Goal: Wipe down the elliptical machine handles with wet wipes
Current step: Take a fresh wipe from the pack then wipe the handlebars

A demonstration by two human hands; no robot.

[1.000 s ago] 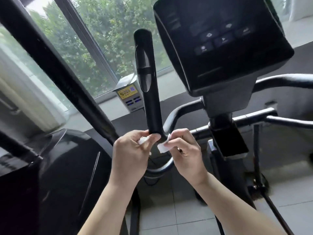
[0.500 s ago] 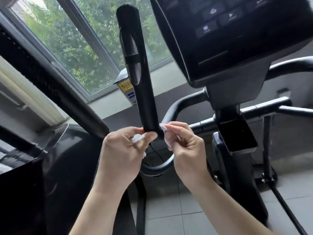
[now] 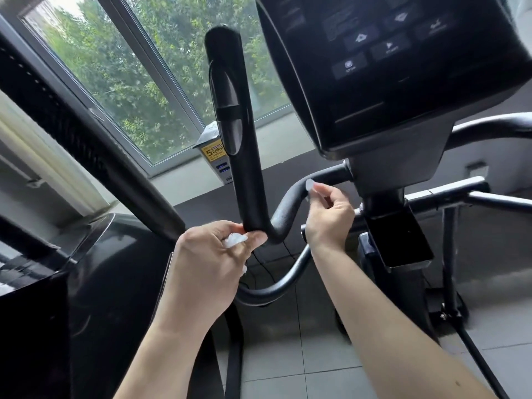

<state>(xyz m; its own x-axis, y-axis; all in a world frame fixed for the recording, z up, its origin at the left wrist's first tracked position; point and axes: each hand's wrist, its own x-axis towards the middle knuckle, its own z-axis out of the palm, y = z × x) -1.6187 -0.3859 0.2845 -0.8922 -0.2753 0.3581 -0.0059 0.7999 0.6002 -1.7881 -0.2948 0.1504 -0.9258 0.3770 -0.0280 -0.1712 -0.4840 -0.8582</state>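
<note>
Head view: the left hand (image 3: pixel 213 260) curls round a crumpled wet wipe (image 3: pixel 234 241), pressing it against the bottom bend of the upright black elliptical handle (image 3: pixel 244 156). The right hand (image 3: pixel 329 217) pinches a small white wipe piece (image 3: pixel 310 186) between thumb and fingertips, at the handle's rising curve below the console (image 3: pixel 388 67).
</note>
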